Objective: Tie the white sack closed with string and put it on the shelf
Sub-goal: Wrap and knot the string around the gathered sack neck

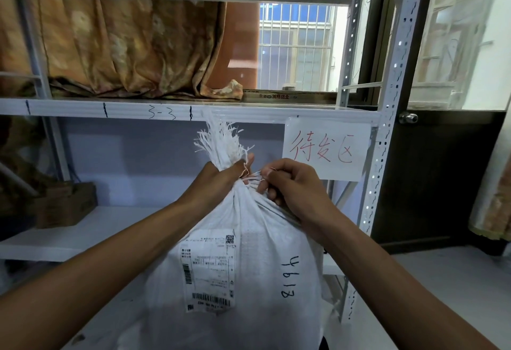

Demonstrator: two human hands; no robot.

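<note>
Tying step under way; the white sack (249,266) is standing upright in front of the shelf (193,110), its body filling the lower centre of the view, with a shipping label (208,269) and handwritten digits facing the camera; not yet on any shelf board.

The left hand (221,181) is wrapping the gathered neck (225,156) just under the frayed top; this grip is closed fully round the bunched fabric, thumb up against it. The right hand (290,184) is working just beside, touching the neck; its fingertips (265,174) are pinching thin string (250,174), pale with a reddish strand, which is crossing from the left thumb to that pinch; the rest of the right grip is curled loosely against the sack's shoulder. Whether a knot is already formed I cannot tell; the turns are too fine to read.

Judgement on doing this well: the left grip should be keeping the neck squeezed tight while the right is pulling, so the turns are biting into compressed fabric and not slipping toward the fray; string should be sitting low, under the left fist; tension should be held across the crossing while the knot is being set; a second knot seems prudent, the string looking thin.

Risk: letting the left grip slacken early, neck spreading, loop loosening.

Afterwards the sack is needing a lift onto a shelf board; the lower board (83,228) is showing free space beside a cardboard box (65,206).
</note>
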